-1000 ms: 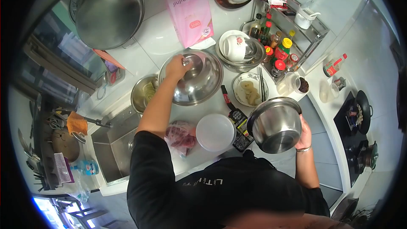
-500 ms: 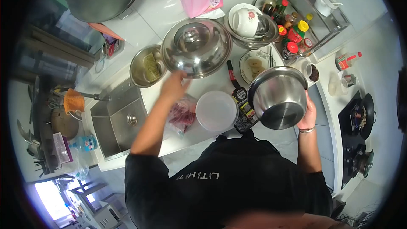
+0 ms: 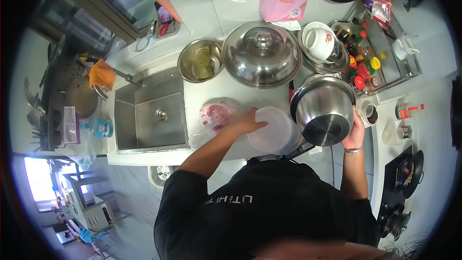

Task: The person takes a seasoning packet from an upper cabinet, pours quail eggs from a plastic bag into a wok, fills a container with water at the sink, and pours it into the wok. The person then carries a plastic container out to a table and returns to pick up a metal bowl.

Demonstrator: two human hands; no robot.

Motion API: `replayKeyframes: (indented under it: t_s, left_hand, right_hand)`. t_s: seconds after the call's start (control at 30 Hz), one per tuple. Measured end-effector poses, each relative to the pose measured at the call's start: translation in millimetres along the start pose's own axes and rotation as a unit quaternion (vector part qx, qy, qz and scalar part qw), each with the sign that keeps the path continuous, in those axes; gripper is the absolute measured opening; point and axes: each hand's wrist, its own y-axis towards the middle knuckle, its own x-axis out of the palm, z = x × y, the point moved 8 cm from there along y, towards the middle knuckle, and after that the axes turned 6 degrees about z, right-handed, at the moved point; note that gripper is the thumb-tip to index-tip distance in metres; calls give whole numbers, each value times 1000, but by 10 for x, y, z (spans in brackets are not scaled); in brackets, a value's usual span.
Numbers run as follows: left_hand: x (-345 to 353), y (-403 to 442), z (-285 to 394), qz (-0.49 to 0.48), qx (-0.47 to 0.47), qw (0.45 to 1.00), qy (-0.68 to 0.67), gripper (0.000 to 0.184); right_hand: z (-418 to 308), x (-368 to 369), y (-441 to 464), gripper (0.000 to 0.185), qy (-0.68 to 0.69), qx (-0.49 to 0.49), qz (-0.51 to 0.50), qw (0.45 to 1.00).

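My left hand [image 3: 248, 121] is at the left rim of a round translucent plastic tub [image 3: 273, 132], thumb over the edge and fingers closed on it. The tub overlaps a black package, hiding most of it. My right hand [image 3: 354, 132] grips a stainless steel pot [image 3: 323, 108] by its right side, tilted so that its shiny base faces me. Left of the tub lies red meat in a clear plastic bag [image 3: 217, 114]. Behind it stand a domed steel lid [image 3: 262, 62] and a steel bowl [image 3: 185, 70] with a green wrapped bundle [image 3: 204, 62] inside.
A sink [image 3: 149, 132] is at the left. Stacked bowls [image 3: 318, 41] and sauce bottles [image 3: 366, 67] on a rack stand at the back right. On the far right is a hob [image 3: 392, 183] with a wok [image 3: 415, 173]. The counter's front edge runs close to my body.
My left hand has moved from the domed lid's edge to the plastic tub, which now covers more of the black package. The pot stays in my right hand. The camera view has shifted.
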Motion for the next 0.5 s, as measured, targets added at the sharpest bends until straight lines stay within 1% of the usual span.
replayKeyframes:
  t_s: [0.07,0.17,0.23,0.27,0.37,0.47,0.5]
  left_hand:
    - [53,42,-94,1,12,1000,-16,75]
    - [125,132,-294,35,30,997,-61,67]
    - [167,202,-268,24,153,982,-112,59]
    - [101,140,-145,17,213,967,-137,56]
    - [33,-6,-110,27,169,985,-36,49]
    - [155,81,-274,10,169,982,-83,51]
    - [220,147,-442,27,162,977,-135,52]
  right_hand:
    - [17,-28,-1,35,-6,-3,1,1000]
    - [21,-101,-19,36,-20,-8,13,1000]
    - [26,-117,-51,37,-20,-4,36,999]
    - [25,-104,-63,38,-21,-6,36,999]
    - [34,-98,-92,38,-17,-12,35,999]
    - [65,-99,-117,38,-8,-18,33,999]
    - [58,-40,-144,38,-8,-22,34,999]
